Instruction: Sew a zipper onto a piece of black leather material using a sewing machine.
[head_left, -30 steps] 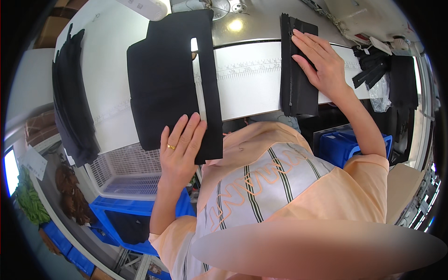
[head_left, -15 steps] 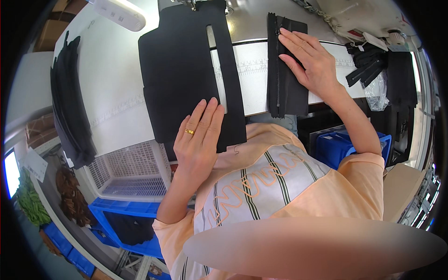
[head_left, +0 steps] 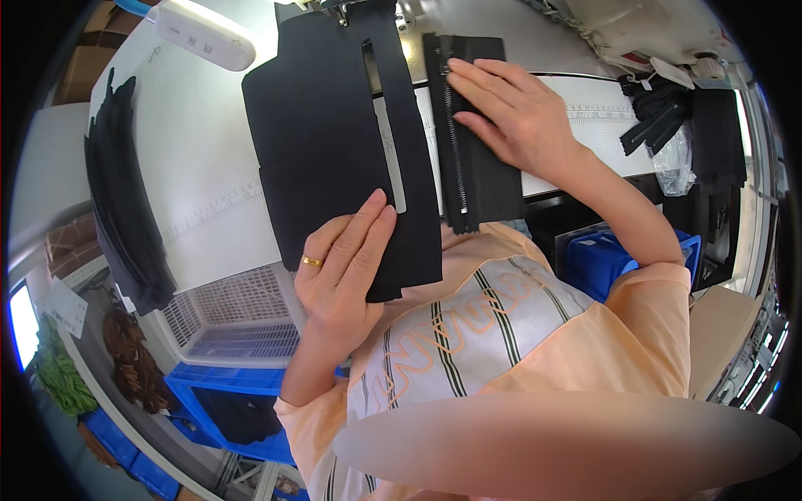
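Note:
A black fabric panel [head_left: 334,159] with a long narrow slot lies on the white table, its far end by the metal presser foot [head_left: 343,15] of a sewing machine. My left hand [head_left: 341,271], a gold ring on one finger, rests on the panel's near part, fingers stretched out beside the slot's near end. Just right of the panel lies a black fabric strip with a zipper [head_left: 455,150] along its left side. My right hand [head_left: 522,121] lies on this strip with fingers extended, the fingertips close to the zipper teeth.
A stack of black fabric pieces [head_left: 125,200] lies at the table's left. Loose black zippers [head_left: 656,113] and a clear plastic bag [head_left: 673,165] are at the right. Below the table stand a white basket [head_left: 238,313] and blue crates [head_left: 188,380]. A white lamp-like device [head_left: 205,35] hangs at far left.
The zipper strip and my right hand have moved left, closer to the panel. My left hand and the panel's near edge have shifted slightly toward my body.

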Available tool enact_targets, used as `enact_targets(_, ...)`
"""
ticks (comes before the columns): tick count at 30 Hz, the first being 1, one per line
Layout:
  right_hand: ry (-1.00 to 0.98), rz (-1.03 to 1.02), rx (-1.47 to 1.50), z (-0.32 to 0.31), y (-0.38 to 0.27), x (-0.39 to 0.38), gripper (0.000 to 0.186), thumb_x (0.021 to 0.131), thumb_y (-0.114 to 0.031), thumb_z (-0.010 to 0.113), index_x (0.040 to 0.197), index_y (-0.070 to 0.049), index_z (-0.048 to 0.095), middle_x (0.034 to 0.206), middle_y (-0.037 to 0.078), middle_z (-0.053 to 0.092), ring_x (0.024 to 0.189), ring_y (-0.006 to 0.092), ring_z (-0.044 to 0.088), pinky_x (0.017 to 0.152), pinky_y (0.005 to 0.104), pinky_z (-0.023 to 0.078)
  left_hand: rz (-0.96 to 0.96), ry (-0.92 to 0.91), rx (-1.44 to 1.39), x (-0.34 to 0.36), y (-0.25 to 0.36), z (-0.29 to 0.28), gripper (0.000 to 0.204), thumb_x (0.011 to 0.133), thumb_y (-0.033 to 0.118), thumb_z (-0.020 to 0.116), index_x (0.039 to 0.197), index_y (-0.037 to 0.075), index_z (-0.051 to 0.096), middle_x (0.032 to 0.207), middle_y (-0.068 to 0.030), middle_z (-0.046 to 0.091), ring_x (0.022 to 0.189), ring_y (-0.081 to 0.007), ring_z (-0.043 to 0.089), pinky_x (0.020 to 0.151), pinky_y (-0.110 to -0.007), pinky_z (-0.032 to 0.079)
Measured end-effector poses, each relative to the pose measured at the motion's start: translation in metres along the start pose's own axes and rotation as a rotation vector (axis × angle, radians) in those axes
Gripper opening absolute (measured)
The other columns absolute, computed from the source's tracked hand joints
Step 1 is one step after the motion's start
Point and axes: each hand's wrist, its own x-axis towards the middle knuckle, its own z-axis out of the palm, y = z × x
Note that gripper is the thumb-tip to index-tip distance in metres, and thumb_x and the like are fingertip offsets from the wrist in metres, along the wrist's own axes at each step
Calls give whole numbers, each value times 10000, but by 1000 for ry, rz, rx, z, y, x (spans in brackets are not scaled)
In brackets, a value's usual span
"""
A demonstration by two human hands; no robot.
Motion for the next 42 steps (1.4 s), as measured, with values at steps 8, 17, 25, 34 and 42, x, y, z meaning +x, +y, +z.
enact_targets(8,-64,-132,85,23,-19,34,353,760,-184,730,1078,-41,673,1192,45,641,1134,230,554,896,348,515,-32,-59,-58,2,-2,-8,537,560,42,668,1094,40,728,1020,-40,611,902,-223,572,908,-416,422)
enact_targets(17,-42,-100,120,31,-19,40,385,708,-136,749,1072,-41,666,1168,46,646,1112,239,571,884,352,530,-30,-90,-29,-4,-8,2,523,575,43,660,1093,51,729,1002,-31,592,903,-201,579,1018,-452,335)
enact_targets(25,-48,-84,115,26,-18,39,345,701,-133,747,1031,-72,668,1153,33,646,1098,224,578,842,339,547,-66,-126,15,-10,-11,13,555,587,-8,616,1120,91,733,1012,-29,608,929,-224,579,1030,-500,347)
enact_targets(34,-106,-120,199,20,-16,42,444,672,-129,737,1076,6,613,1162,154,601,1114,330,547,922,386,495,-44,-112,12,-17,-12,16,585,540,1,618,1101,109,742,988,-15,606,935,-213,584,1065,-499,316)
enact_targets(42,-113,-116,147,16,-21,44,379,672,-88,720,1020,18,616,1127,161,602,1098,328,553,915,391,493,-41,-89,4,-16,-9,15,469,585,50,645,1041,80,748,952,-20,600,877,-195,587,1092,-483,281)
